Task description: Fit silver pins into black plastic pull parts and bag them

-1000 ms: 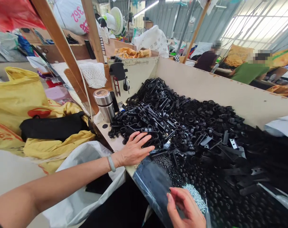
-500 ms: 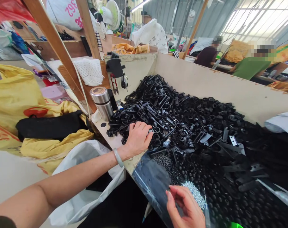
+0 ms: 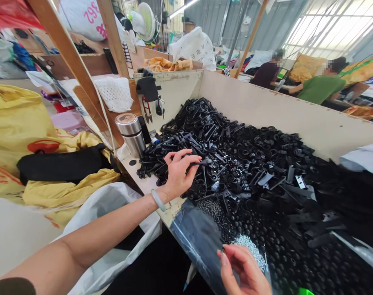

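Note:
Over the near edge of a heap of black plastic arm pieces, my left hand pinches one long black plastic piece between thumb and fingers. A pale bangle circles that wrist. My right hand is at the lower middle, thumb and forefinger closed on a tiny dark part too small to name. Just behind that hand lies a pile of silvery screws. Small dark pieces lie between the two hands, beside a dark clear-covered patch of tabletop.
A steel flask stands at the table's left corner, near hanging red-handled snips. Raised boards wall the table's back. Black rings and round black pieces spread rightward. A white sack hangs at left; two people sit beyond.
My left hand has lifted slightly from the heap, with a long black plastic piece now showing in its fingers. My right hand keeps its pinch and has shifted slightly right and down.

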Available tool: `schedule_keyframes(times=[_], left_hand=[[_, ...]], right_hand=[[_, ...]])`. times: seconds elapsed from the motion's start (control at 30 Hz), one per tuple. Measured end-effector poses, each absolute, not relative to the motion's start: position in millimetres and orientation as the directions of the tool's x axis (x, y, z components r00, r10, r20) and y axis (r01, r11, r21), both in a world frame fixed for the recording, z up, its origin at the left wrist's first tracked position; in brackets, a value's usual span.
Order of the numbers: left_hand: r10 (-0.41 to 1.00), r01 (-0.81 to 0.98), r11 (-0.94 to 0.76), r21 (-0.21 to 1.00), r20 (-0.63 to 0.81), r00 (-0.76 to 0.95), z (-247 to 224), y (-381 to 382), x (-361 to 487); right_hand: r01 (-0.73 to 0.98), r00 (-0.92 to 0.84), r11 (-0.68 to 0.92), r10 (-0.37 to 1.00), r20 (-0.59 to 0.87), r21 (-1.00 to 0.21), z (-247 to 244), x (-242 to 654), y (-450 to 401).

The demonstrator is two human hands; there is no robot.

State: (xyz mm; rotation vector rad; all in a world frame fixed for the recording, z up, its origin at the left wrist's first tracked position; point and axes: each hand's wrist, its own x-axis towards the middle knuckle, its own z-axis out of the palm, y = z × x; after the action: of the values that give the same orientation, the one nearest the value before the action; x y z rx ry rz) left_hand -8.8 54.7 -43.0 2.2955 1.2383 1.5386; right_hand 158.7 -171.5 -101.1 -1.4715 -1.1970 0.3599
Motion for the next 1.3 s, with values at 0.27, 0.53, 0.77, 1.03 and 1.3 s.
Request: schedule_keyframes(times=[0.27,0.53,0.77,1.03,1.3], left_hand=[[0.742,0.212,-0.660,0.721,0.581,0.333,-35.4,5.0,-8.0],[0.676,-0.063,0.628,0.776,-0.503,0.539,-35.3,-96.4,2.8],[0.577,-0.108,0.681,0.725,-0.439,0.689,-34.8,-112.6,2.4],[0.594,-0.036,0.648,0.761,-0.475,0.649,-39.5,-118.1,6.6],[0.623,0.078,0.569,0.819,-0.491,0.609,-45.9,-120.2,11.5]], right_hand=[[0.343,0.356,0.214,0.872,0.337,-0.915,-93.2,173.8,-173.0],[0.317,0.460,0.154,0.838,0.294,-0.936,-82.6,170.2,-183.5],[0.472,0.341,0.104,0.894,0.290,-0.876,-85.6,171.6,-190.0],[0.733,0.094,0.285,0.857,0.507,-0.618,-70.4,171.2,-188.7],[0.785,-0.007,0.341,0.839,0.543,-0.517,-76.8,171.6,-191.8]])
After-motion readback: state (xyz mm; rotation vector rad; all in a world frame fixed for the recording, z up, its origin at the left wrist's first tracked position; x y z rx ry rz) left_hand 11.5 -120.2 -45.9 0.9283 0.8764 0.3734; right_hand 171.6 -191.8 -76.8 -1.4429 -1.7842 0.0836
